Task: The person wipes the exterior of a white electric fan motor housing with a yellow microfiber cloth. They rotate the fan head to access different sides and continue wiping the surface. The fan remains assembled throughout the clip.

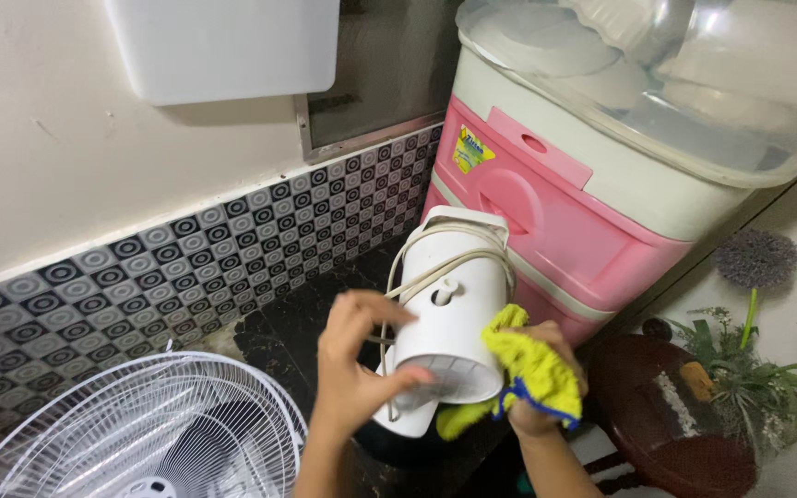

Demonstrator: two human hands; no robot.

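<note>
A home kitchen corner is showing here. A black-and-white patterned tile backsplash (232, 240) is running from nine o'clock toward twelve above a dark stone table (306, 323). A pink plastic dish cabinet (555, 221) is standing at one o'clock, and a white fan grille (140, 424) is sitting at seven o'clock.

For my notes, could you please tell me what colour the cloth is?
The cloth is yellow with a blue edge, seen in the head view.
</note>
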